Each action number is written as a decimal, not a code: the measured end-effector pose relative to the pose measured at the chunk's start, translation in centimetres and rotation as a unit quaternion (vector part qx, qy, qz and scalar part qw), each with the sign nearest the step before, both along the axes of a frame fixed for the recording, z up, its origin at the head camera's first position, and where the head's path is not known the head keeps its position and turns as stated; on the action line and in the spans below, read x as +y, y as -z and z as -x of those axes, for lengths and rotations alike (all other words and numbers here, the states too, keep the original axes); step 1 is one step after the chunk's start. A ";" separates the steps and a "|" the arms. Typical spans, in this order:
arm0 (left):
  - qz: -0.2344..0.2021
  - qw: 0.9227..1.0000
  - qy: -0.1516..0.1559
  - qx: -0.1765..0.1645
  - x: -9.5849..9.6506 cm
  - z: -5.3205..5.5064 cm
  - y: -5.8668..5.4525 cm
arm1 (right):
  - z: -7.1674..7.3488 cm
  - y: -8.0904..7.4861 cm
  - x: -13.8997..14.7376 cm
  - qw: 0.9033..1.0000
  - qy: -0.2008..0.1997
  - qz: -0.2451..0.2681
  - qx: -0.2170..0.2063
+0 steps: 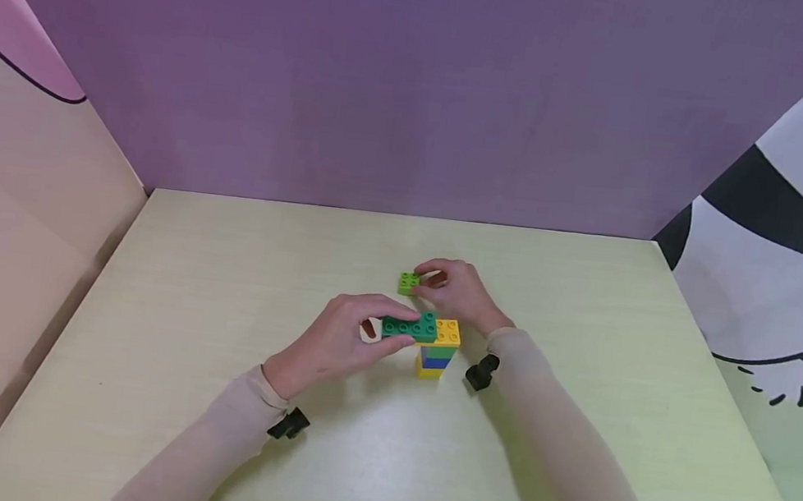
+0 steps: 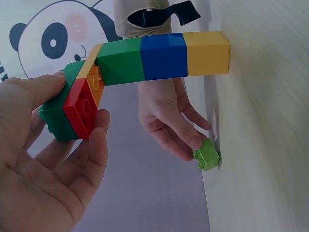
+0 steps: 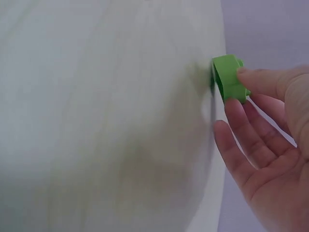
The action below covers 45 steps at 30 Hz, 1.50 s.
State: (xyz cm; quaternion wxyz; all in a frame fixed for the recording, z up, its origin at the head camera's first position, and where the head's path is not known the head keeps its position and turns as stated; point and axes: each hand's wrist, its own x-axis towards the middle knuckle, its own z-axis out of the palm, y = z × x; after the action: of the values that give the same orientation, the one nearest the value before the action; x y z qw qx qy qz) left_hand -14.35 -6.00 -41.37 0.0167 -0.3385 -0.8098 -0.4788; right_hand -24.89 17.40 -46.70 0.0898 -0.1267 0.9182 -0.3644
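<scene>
With thumb and fingers, my left hand (image 1: pixel 343 335) grips the dark green brick (image 1: pixel 398 327) at the top of a small brick tower. Beside it on the same top level, a yellow brick's studs (image 1: pixel 448 331) show. The column below has green, blue (image 2: pixel 164 55) and yellow (image 2: pixel 208 53) bricks, the yellow one at the bottom against the table. In the left wrist view a red brick (image 2: pixel 80 107) sits under the overhanging dark green one, close to my fingertips. Behind the tower, my right hand (image 1: pixel 458 290) pinches a lime green brick (image 3: pixel 229 77) by its sides, low over the table.
The pale wooden table (image 1: pixel 221 263) ends at a purple wall (image 1: pixel 420 87) behind. A pink wall (image 1: pixel 3 222) stands on the left and a panda-printed wall (image 1: pixel 781 244) on the right. Black straps (image 1: pixel 482 372) sit at both wrists.
</scene>
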 end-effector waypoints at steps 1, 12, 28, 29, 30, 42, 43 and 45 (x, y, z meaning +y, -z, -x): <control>0.001 1.000 -0.001 -0.001 0.0 0.0 0.0 | -0.1 -0.2 0.1 1.000 -0.001 0.002 0.002; -0.003 1.000 -0.001 -0.002 -0.1 0.1 0.1 | -1.1 -3.1 1.4 0.998 -0.015 0.034 0.043; -0.002 1.000 0.002 -0.012 -0.1 -0.1 0.1 | -5.2 -6.4 3.9 0.991 -0.036 0.100 0.085; -0.002 1.000 0.002 -0.012 -0.1 -0.2 0.1 | -5.5 -6.6 4.0 0.990 -0.032 0.105 0.084; -0.001 1.000 0.003 -0.013 -0.1 -0.2 0.1 | -5.8 -6.7 4.1 0.990 -0.026 0.109 0.084; 0.006 1.000 -0.004 0.006 -0.4 -0.5 0.2 | -9.0 -7.9 4.7 0.988 -0.022 0.126 0.083; 0.007 1.000 -0.004 0.008 -0.4 -0.5 0.2 | -9.2 -7.9 4.7 0.988 -0.027 0.130 0.084; 0.008 1.000 -0.006 0.014 -0.5 -0.5 0.3 | -9.7 -7.9 4.7 0.986 -0.037 0.141 0.085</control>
State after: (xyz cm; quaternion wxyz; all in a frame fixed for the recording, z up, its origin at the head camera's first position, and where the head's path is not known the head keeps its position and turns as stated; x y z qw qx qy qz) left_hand -13.81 -6.53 -41.63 0.0286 -0.3405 -0.8154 -0.4672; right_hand -15.23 22.08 -38.77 0.0061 -0.2021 0.8568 -0.4743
